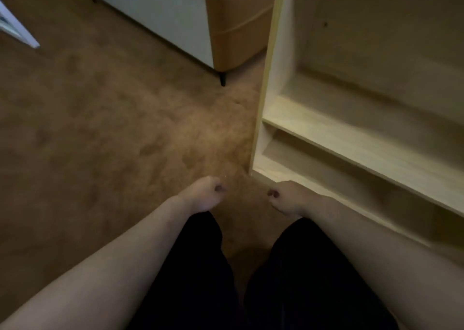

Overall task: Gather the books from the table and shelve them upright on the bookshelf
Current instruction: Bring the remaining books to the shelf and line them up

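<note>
well, two idle hands beside the bookshelf (351, 138)

the person looks down at brown carpet (100, 128) and their own legs in black trousers (200, 267), with both bare forearms reaching down and forward. the left hand (203, 195) hangs over the carpet, fingers loosely curled under, with hold of nothing. the right hand (288, 199) is the same, loosely curled and holding nothing. it sits just in front of the bookshelf's lower left corner, though whether it touches the wood i cannot tell. the two hands are near each other but apart. the bookshelf, pale wood, stands to the person's right, its side panel upright and two shelf boards showing. where the books are i cannot tell. further off, a white cabinet (155, 15) stands against a tan piece of furniture (238, 33) on a dark leg (223, 79). everything is dim and soft.
</note>
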